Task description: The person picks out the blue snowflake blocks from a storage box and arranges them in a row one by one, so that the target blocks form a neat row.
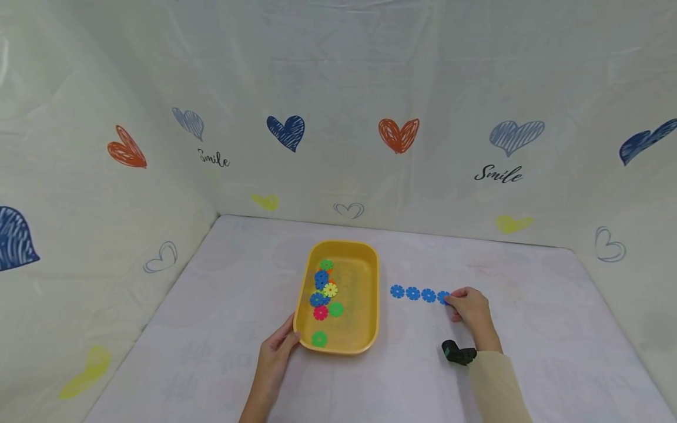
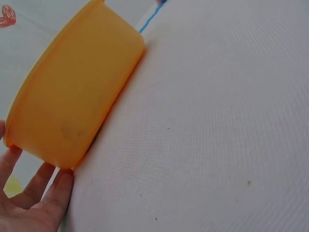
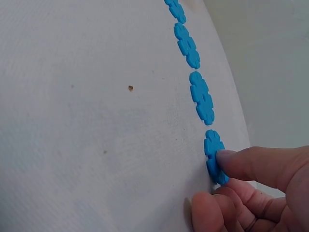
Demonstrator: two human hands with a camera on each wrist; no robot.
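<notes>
In the head view a yellow plastic tray (image 1: 359, 348) holds several flower-shaped notched discs in green, blue, yellow, red and orange, mostly along its left side. My left hand (image 1: 276, 348) grips the tray's near left corner, fingers against the outer wall (image 2: 72, 96) in the left wrist view. Right of the tray, blue flower discs (image 1: 413, 293) form a row on the table. My right hand (image 1: 472, 308) pinches the disc at the row's right end (image 3: 213, 145), one fingertip on its face and others curled at its lower edge.
The table (image 1: 412, 382) has a white cloth cover. A black device (image 1: 458, 353) is at the right wrist, by the beige sleeve (image 1: 497, 382). Behind the table hangs a pale sheet (image 1: 338, 70) printed with hearts and the word Smile.
</notes>
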